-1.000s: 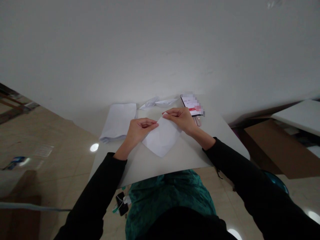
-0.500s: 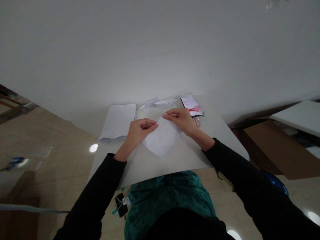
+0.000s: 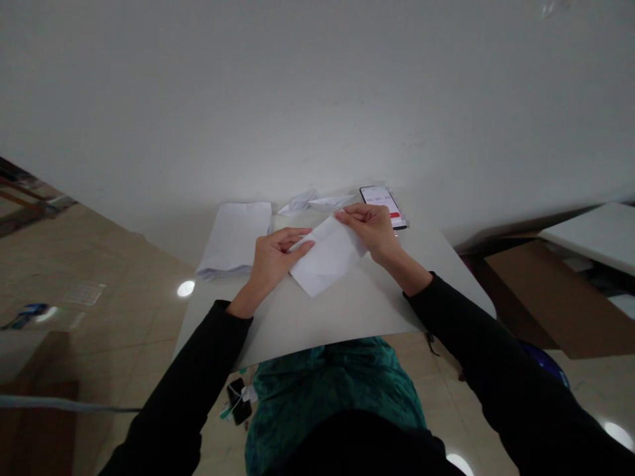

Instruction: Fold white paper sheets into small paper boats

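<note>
A sheet of white paper (image 3: 327, 259), folded at an angle, lies on the white table (image 3: 347, 317) between my hands. My left hand (image 3: 275, 258) grips its left edge between fingers and thumb. My right hand (image 3: 370, 229) pinches its upper right part. Left of the sheet sits a stack of white paper (image 3: 233, 239). Beyond my hands lie several folded paper pieces, including a white paper boat shape (image 3: 330, 201). A black smartphone (image 3: 381, 205) lies just past my right hand, its screen showing digits and a red bar.
The table's near edge runs against my green patterned clothing (image 3: 332, 390), and a white wall (image 3: 317, 99) rises behind it. Below the table, a dark phone with a cable (image 3: 239, 400) is on the tiled floor. A cardboard sheet (image 3: 550, 297) stands at right.
The sheet has been folded further, its lower point now shorter and turned toward the right. My right hand has shifted slightly right, and the smartphone's screen shows more clearly.
</note>
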{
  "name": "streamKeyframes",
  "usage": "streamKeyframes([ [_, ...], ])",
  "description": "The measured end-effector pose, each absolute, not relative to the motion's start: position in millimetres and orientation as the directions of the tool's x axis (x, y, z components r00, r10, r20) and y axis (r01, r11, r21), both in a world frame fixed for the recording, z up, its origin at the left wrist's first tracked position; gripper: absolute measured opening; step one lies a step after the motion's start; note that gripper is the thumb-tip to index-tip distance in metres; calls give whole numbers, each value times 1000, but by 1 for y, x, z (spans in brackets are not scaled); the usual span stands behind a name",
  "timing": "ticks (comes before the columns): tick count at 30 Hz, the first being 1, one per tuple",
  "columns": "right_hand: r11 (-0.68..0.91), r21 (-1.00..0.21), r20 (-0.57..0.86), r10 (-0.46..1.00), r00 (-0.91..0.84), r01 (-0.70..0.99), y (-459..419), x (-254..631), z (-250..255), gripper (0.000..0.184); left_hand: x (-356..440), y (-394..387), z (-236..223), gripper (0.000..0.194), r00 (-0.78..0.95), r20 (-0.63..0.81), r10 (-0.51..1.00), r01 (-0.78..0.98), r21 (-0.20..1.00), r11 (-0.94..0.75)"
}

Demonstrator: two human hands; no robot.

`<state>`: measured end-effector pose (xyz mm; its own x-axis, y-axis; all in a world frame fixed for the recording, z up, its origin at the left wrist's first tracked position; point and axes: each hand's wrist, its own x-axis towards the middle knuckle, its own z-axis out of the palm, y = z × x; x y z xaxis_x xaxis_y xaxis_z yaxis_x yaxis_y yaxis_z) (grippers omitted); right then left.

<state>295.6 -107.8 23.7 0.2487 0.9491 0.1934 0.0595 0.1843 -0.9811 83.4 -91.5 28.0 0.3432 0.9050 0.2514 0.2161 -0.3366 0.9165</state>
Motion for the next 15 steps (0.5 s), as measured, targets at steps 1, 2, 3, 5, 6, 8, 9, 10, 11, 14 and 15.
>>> streamKeyframes([
  [1, 190, -979, 203, 944, 259, 73, -108, 296, 23, 33, 84, -92, 29, 36, 330, 248, 911, 237, 912, -334],
  [2, 196, -977, 213, 938, 272, 89, -108, 296, 23, 33, 84, -93, 30, 35, 319, 248, 914, 256, 907, -336],
  [3, 202, -974, 224, 932, 285, 105, -108, 295, 23, 32, 84, -94, 31, 33, 313, 254, 915, 270, 900, -342],
  [5, 212, -969, 243, 919, 310, 130, -109, 294, 23, 30, 85, -95, 31, 30, 310, 271, 911, 283, 889, -360],
  [6, 215, -967, 249, 914, 319, 138, -110, 294, 24, 28, 85, -95, 31, 29, 310, 277, 910, 285, 886, -367],
  [8, 221, -963, 262, 905, 335, 157, -110, 292, 25, 26, 85, -95, 30, 29, 309, 277, 910, 285, 886, -367],
  [9, 226, -959, 272, 899, 343, 170, -111, 291, 25, 26, 85, -94, 30, 29, 309, 273, 911, 284, 888, -362],
  [10, 231, -955, 283, 893, 350, 185, -111, 291, 26, 25, 85, -94, 30, 29, 307, 269, 913, 283, 890, -358],
  [11, 236, -951, 294, 887, 357, 199, -110, 290, 26, 25, 85, -94, 30, 29, 304, 268, 914, 282, 891, -355],
  [14, 246, -944, 313, 877, 365, 219, -109, 290, 26, 24, 85, -92, 30, 30, 299, 270, 915, 295, 886, -357],
  [15, 249, -943, 315, 878, 360, 220, -109, 290, 26, 24, 84, -91, 30, 31, 301, 268, 915, 303, 883, -358],
])
